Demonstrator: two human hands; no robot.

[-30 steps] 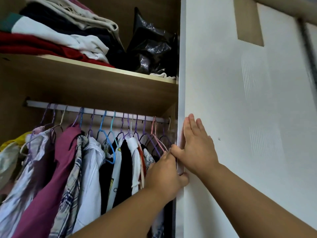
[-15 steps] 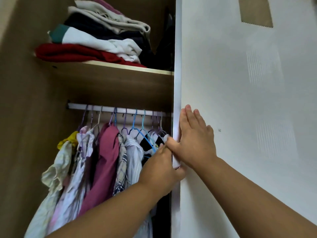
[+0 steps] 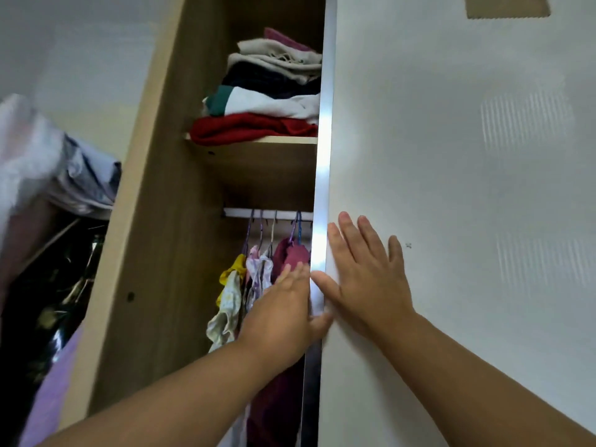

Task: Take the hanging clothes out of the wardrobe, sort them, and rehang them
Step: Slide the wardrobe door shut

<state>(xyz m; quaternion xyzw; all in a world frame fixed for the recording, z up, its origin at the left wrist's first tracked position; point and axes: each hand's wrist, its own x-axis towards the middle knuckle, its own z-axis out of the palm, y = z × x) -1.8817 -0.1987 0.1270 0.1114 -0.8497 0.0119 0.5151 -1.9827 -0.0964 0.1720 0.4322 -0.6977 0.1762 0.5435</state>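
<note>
Plainly neither hand grips: the right hand (image 3: 364, 285) lies flat on the sliding door (image 3: 451, 188), the left hand (image 3: 280, 314) has straight fingers against its edge. The hanging clothes (image 3: 258, 279) are on the rail (image 3: 238, 213) in the narrow gap beside it; a leftward shove could pinch sleeves or fingers

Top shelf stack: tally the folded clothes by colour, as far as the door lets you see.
Pink: 1
Cream: 2 layers, possibly one garment
Dark navy: 1
White with green end: 1
Red: 1
Total: 6 layers
</note>
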